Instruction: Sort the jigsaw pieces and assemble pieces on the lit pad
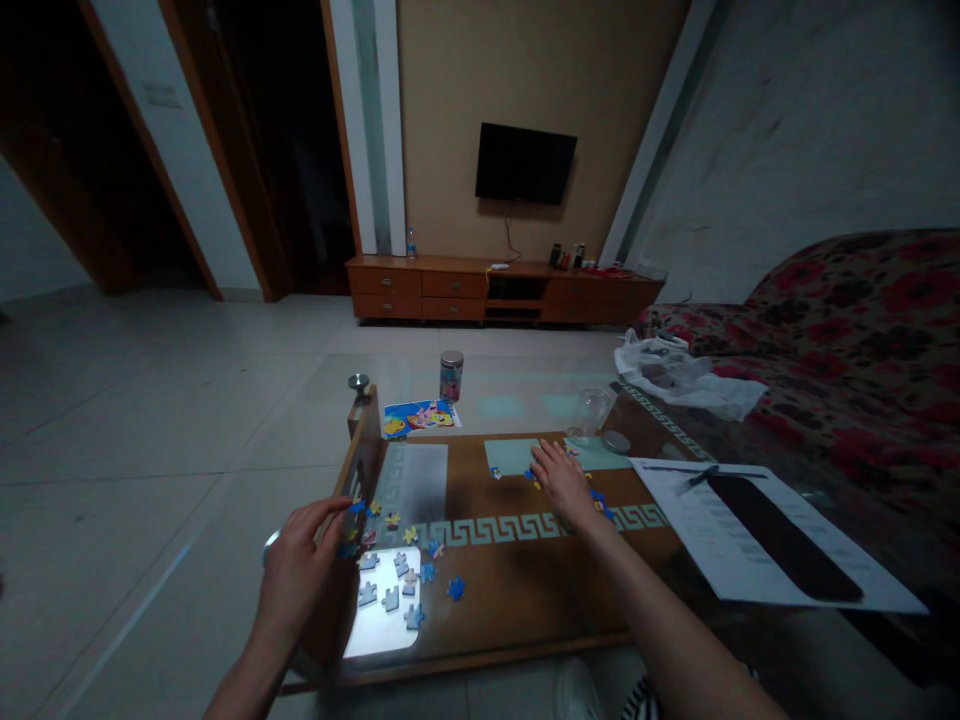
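Observation:
My left hand (300, 548) is at the table's left edge, its thumb and finger closed at a blue jigsaw puzzle piece (358, 506). Further right, my right hand (561, 484) lies palm down with its fingers stretched out among blue and yellow puzzle pieces (600, 500), some hidden beneath it. Several grey-backed pieces (390, 599) rest on a bright white rectangle (375, 636) at the near left. Blue pieces (456, 589) lie loose beside it. Beyond my hands are a colourful cartoon picture sheet (421, 418) and a printed can with a metal lid (451, 376).
The glass-topped table (510, 600) carries a clear jar (590, 412), a round lid (616, 442) and a white plastic bag (686, 372). On the right lie paper sheets (720, 560), a pen (696, 480) and a dark oblong object (784, 540). A flowered sofa (862, 330) borders the right.

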The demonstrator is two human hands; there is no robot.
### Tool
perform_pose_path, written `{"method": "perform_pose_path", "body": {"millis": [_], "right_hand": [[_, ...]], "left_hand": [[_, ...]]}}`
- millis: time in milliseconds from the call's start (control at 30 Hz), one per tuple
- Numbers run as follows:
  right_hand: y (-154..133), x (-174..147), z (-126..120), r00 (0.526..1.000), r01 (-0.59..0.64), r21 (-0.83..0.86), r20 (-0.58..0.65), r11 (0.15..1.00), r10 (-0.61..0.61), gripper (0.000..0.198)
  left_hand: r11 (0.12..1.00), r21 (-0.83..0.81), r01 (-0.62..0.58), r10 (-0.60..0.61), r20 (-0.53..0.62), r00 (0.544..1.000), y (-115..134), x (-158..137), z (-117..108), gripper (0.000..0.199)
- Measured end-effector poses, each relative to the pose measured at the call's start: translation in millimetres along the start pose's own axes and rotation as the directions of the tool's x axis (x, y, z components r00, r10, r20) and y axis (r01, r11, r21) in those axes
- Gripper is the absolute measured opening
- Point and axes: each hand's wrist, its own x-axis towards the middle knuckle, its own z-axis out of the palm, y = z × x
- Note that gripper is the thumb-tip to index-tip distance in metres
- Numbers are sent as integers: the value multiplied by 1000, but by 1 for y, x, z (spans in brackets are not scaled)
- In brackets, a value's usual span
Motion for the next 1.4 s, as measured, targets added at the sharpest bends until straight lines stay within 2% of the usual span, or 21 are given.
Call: {"method": "perform_pose_path", "body": {"millis": [100,200,300,367,467,533,633,700,733,833,900,967,1067,1233,1400], "right_hand": [[-15,-3,-1,997,74,34,13,997,-75,41],[-47,-14,3,972,225,96,38,970,-230,41],[-65,-23,9,949,304,142,44,942,-313,43],[-60,-22,15,950,302,143,36,943,-309,44],[-34,-12,23,960,280,120,-17,952,-280,44],[-16,-3,24,977,202,95,-87,975,-194,41],[-12,0,13,972,163,112,-187,980,-140,38],[-31,-8,-1,959,224,193,-217,955,-181,33],[-46,-16,-9,955,269,256,-197,929,-222,29],[-101,-45,-30,927,350,451,-39,821,-373,21],[-133,-62,-40,913,347,509,9,788,-408,20],[-152,-72,-44,903,361,528,10,769,-430,23],[-160,-73,-42,896,365,508,36,781,-442,21],[-152,-59,-35,907,322,483,88,814,-411,17],[-151,-43,-37,915,262,518,134,814,-380,14]], "left_hand": [[994,112,-3,5,-11,1000,-3,4,-2,43],[977,214,25,-17,-40,999,-8,5,-2,39],[915,393,93,-66,-82,994,-15,1,0,39],[866,485,119,-92,-80,993,-18,-2,2,40],[815,567,117,-111,-46,993,-19,-6,2,39],[790,601,120,-124,-35,992,-18,-7,0,38],[767,625,144,-151,-43,988,-18,-5,-10,38],[761,626,167,-175,-50,983,-20,-2,-17,37],[761,624,179,-188,-53,981,-21,0,-20,37],[766,609,206,-223,-49,974,-22,4,-22,36],[777,595,204,-230,-33,973,-21,6,-19,34],[791,580,195,-227,-17,974,-20,7,-15,32],[802,563,199,-234,-12,972,-18,10,-10,29],[802,551,232,-277,-2,961,-24,22,-8,28],[800,540,263,-328,26,944,-33,30,-13,25]]}}
